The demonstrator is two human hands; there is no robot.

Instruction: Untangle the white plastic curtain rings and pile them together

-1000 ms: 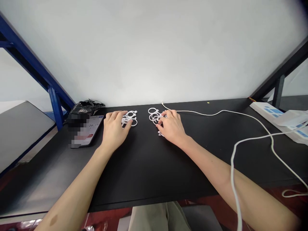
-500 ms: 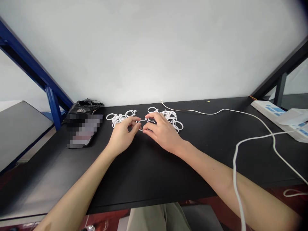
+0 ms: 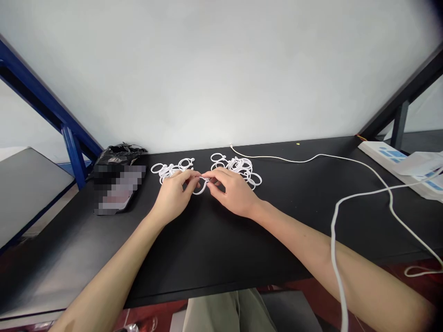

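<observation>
Between my two hands is a white ring (image 3: 200, 192) with a small clip-like part where its ends meet. My left hand (image 3: 176, 193) pinches its left side between thumb and fingers. With thumb and forefinger, my right hand (image 3: 232, 191) pinches the joint at the ring's right side. Behind my left hand lies a small heap of white rings (image 3: 166, 170), partly hidden by the fingers. A larger heap of similar white rings (image 3: 247, 168) lies behind my right hand, some of them overlapping.
A black plastic bag (image 3: 119, 154) and a phone-like object (image 3: 121, 189), blurred out, lie at the left on the black table (image 3: 207, 249). A white cable (image 3: 334, 235) runs across the right side and over my right forearm. A white-and-blue box (image 3: 398, 159) stands far right.
My right hand's fingers have closed together on the ring's joint, where they were spread around it before. The ring has tilted and dropped slightly toward me.
</observation>
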